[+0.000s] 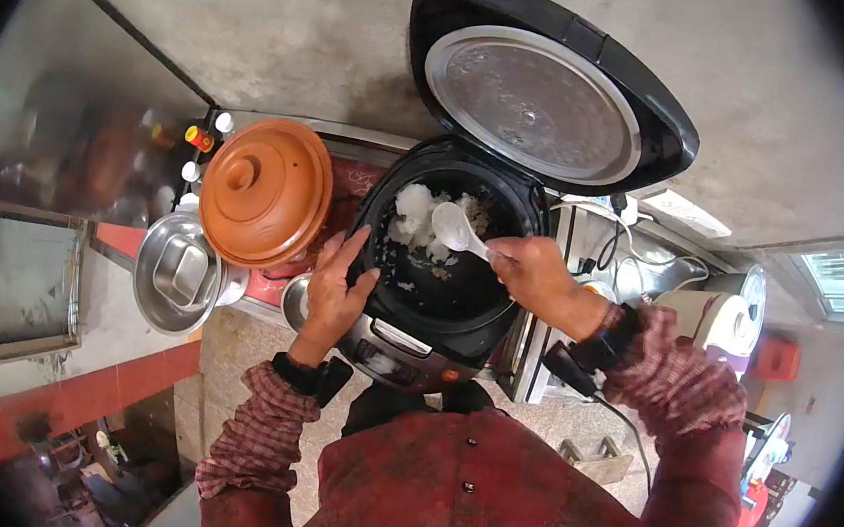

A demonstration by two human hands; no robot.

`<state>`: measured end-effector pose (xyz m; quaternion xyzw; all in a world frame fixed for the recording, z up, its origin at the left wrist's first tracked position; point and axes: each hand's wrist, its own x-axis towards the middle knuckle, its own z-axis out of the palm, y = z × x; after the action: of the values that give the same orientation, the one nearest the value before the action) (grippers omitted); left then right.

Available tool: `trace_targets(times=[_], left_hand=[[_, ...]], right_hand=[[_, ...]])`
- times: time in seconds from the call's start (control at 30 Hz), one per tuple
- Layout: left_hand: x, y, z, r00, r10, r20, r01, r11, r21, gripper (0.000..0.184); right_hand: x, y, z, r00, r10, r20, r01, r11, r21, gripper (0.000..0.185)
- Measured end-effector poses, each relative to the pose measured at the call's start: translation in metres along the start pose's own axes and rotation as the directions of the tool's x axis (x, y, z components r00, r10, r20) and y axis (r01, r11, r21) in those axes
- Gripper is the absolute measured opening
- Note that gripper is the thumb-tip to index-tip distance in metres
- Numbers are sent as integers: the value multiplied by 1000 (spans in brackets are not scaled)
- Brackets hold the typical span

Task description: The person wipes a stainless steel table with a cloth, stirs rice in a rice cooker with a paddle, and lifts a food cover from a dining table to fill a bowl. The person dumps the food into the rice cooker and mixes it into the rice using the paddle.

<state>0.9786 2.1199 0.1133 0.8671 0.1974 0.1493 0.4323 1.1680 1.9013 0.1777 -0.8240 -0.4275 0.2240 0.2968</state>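
Observation:
A black rice cooker [405, 346] stands in front of me with its lid [531, 102] raised. In its dark pot [449, 301] lie clumps of white rice [413, 208], mostly at the far left. My right hand [541, 282] is closed on the handle of a white rice spoon [453, 228], whose bowl is over the pot beside the rice. My left hand [336, 294] rests against the cooker's left rim with its fingers apart, holding nothing.
An orange clay pot lid [278, 191] and a metal basin [154, 290] are at the left, near small bottles [198, 139]. Cables [634, 252] and a white appliance [713, 319] are at the right. A small wooden stool [597, 464] stands on the floor.

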Motion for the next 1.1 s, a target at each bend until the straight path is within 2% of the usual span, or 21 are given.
trace_targets(times=[0.03,0.1,0.17,0.2,0.27,0.3,0.47,0.5,0.57,0.6,0.67,0.7,0.77,0.87,0.97,1.1], left_hand=[[0,0,0,1000,-4,-2,4,1000,0,57],[0,2,0,1000,-15,-3,15,1000,17,57],[0,2,0,1000,-1,-6,1,1000,25,57],[0,2,0,1000,10,-9,-10,999,31,57],[1,3,0,1000,6,2,-6,999,37,56],[1,3,-1,1000,-1,10,0,999,39,56],[0,1,0,1000,-4,-3,4,999,49,56],[0,1,0,1000,17,-14,-16,998,61,56],[0,3,-1,1000,5,-19,-5,999,40,57],[0,4,-1,1000,-6,-17,6,1000,23,57],[0,4,-1,1000,-7,-30,8,999,44,57],[0,4,-1,1000,-2,-31,4,998,68,57],[-1,6,-1,999,-8,-42,10,998,57,57],[-1,5,-1,999,-2,-42,4,999,36,58],[0,3,2,999,6,-43,-5,1000,28,58],[-1,0,4,999,-5,-48,7,999,45,57]], right_hand=[[-4,-6,-6,972,-211,-106,196,972,-131,19],[-4,-14,-7,982,-178,-66,167,974,-153,17],[5,-22,0,966,-255,35,252,909,-333,19],[11,-23,7,967,-254,30,249,910,-332,19],[26,-18,28,911,-385,150,410,795,-447,22],[31,-17,34,913,-383,145,405,799,-445,22],[46,-13,47,830,-454,325,558,696,-452,20],[48,-14,44,827,-455,330,562,693,-452,20],[49,-16,32,918,-256,305,382,781,-494,17],[50,-14,25,913,-259,314,390,776,-495,17],[49,-4,5,964,-191,185,263,786,-559,13],[48,2,-2,967,-235,101,254,823,-508,11],[41,7,-30,933,-242,265,348,792,-502,12],[26,-12,-47,935,-272,226,351,794,-496,12],[25,0,-30,964,-209,165,266,775,-573,15],[37,2,2,956,-254,147,293,789,-541,19]])
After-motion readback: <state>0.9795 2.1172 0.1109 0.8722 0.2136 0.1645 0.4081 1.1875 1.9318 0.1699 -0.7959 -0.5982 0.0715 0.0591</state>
